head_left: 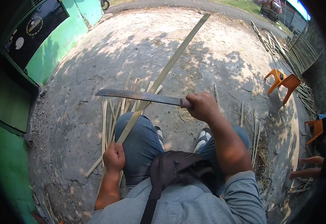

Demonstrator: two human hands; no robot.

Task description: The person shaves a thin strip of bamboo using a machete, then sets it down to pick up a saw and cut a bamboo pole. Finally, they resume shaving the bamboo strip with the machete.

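Note:
My right hand (201, 106) is closed round the short handle of a long machete (144, 96), its blade pointing left. A long, flat bamboo strip (170, 64) rises diagonally from my left hand (114, 156), which is wrapped round its lower part. The blade lies across the strip above my left knee; whether it cuts into the strip cannot be made out. Several pale bamboo strips (104, 127) lie on the ground beside and beyond that knee.
Orange stools (290, 83) stand at the right, near bamboo poles (278, 48) and a bamboo rack (304, 54). Another person's bare legs (309, 173) show at the right edge. A green wall (55, 56) is at the left. Thin strips (256, 130) lie right of my right knee.

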